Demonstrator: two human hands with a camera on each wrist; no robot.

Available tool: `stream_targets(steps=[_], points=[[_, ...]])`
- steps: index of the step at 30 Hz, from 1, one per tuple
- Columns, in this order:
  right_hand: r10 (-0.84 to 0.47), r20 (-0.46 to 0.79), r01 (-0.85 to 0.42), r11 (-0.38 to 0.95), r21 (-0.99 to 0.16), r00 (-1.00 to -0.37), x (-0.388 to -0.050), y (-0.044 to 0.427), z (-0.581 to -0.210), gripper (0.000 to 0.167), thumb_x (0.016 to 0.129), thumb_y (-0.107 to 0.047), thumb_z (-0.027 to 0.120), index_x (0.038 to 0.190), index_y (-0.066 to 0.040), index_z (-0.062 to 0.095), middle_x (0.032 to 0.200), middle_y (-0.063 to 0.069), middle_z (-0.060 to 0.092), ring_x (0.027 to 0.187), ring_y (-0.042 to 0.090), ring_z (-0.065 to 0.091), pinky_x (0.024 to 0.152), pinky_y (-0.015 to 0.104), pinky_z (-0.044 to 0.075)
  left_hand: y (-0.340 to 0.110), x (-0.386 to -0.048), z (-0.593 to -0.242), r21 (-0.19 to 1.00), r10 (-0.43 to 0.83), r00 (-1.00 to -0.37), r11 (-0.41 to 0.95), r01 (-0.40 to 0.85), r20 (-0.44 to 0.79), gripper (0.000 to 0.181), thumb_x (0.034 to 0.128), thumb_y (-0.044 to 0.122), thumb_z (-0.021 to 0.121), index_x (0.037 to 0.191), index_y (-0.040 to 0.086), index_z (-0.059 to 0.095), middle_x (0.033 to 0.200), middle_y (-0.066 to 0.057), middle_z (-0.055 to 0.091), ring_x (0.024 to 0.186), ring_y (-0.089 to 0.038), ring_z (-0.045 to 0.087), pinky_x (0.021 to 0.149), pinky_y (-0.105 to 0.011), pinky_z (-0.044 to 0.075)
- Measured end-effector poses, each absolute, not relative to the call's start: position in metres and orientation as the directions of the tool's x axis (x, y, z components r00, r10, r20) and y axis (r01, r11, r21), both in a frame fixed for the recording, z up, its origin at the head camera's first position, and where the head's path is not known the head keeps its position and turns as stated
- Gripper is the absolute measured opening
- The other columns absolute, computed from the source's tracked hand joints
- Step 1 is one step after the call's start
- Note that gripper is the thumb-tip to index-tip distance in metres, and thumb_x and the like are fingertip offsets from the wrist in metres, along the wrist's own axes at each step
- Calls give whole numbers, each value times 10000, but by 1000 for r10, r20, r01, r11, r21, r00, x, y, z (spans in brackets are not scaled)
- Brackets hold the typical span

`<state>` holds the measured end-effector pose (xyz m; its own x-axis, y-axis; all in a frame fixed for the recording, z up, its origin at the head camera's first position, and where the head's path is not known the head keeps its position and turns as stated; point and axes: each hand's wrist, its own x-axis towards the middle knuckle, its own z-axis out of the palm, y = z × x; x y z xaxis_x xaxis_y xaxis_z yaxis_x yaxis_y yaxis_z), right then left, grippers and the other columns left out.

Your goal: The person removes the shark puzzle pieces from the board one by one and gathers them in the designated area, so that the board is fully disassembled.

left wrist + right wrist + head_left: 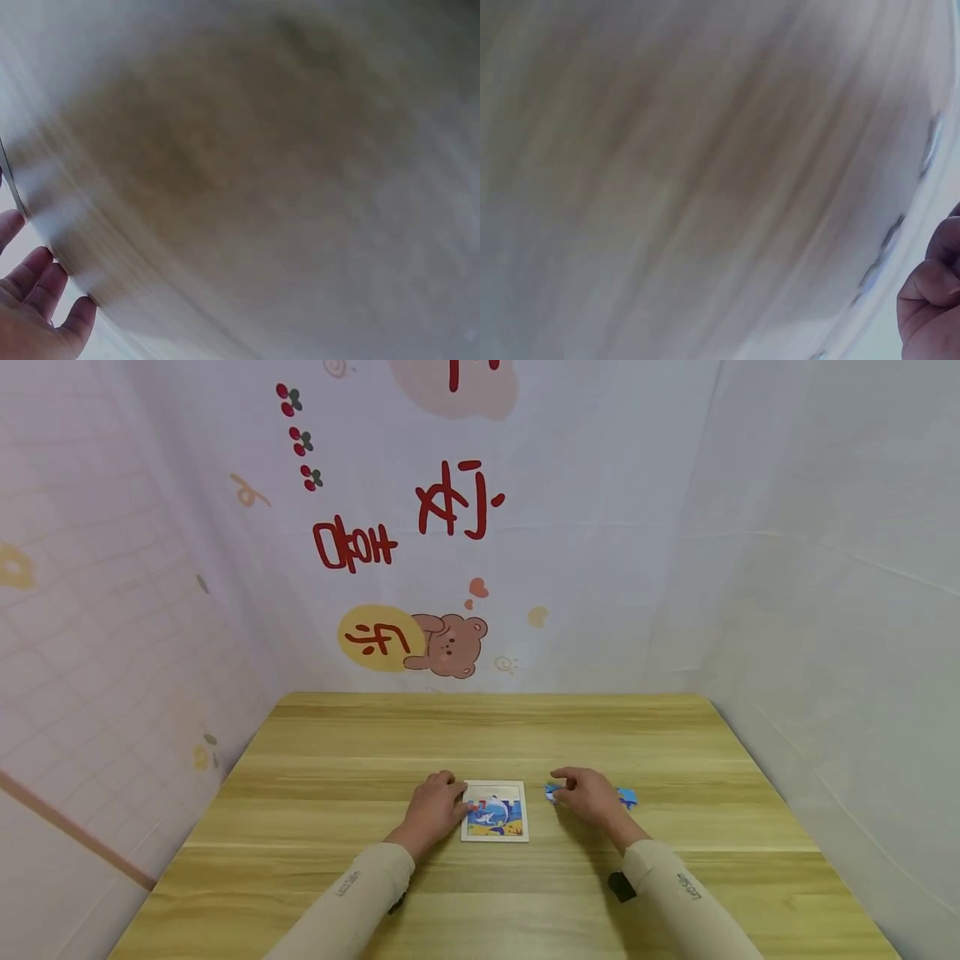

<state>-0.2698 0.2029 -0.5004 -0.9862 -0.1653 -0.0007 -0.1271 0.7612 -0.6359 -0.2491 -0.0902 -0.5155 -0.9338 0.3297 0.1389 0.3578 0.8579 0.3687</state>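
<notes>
A white-framed puzzle board [493, 839] lies flat on the table, its lower part filled with a sea picture showing a white dolphin; the strip along its top is bare. My left hand [433, 806] rests at the board's left edge, fingertips on the frame and thumb by the picture. To the right, my right hand [588, 795] hovers low over loose blue puzzle pieces [627, 797], index finger and thumb apart. Another blue piece [551, 792] shows by the thumb. In the right wrist view the fingers [930, 289] look bent, and their tips are hidden.
The wood-grain table [480, 727] reaches back to a white printed curtain [600, 568], with more curtain along both sides. A dark band [621, 887] shows beneath the right sleeve. Both wrist views mostly show blurred tabletop.
</notes>
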Motion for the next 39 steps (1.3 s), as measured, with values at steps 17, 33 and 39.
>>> stream_targets(steps=[17, 33, 39], points=[[-225, 12, -158, 641, -751, -974, -260, 154, -497, 216, 905, -58, 684, 1113, -29, 738, 848, -3, 669, 762, 144, 571, 682, 334, 479, -91, -246, -514, 378, 258, -956, 878, 293, 142, 372, 936, 270, 684, 1225, 36, 677, 1217, -175, 582, 1147, -361, 536, 935, -549, 440], [-237, -53, -110, 622, -775, -970, -245, 147, -505, 264, 849, -62, 745, 1107, -12, 726, 813, 14, 640, 698, 144, 536, 623, 287, 451, -58, -222, -516, 380, 325, -907, 829, 410, 269, 367, 870, 363, 763, 1082, 65, 732, 1032, -77, 608, 935, -250, 566, 821, -460, 464], [-275, -37, -153, 636, -756, -961, -243, 144, -508, 295, 837, -67, 756, 1122, -7, 713, 735, -3, 579, 603, 121, 481, 548, 265, 398, -50, -219, -515, 308, 349, -904, 856, 415, 248, 368, 872, 398, 753, 1063, 84, 742, 1005, -64, 606, 921, -243, 566, 790, -441, 463]])
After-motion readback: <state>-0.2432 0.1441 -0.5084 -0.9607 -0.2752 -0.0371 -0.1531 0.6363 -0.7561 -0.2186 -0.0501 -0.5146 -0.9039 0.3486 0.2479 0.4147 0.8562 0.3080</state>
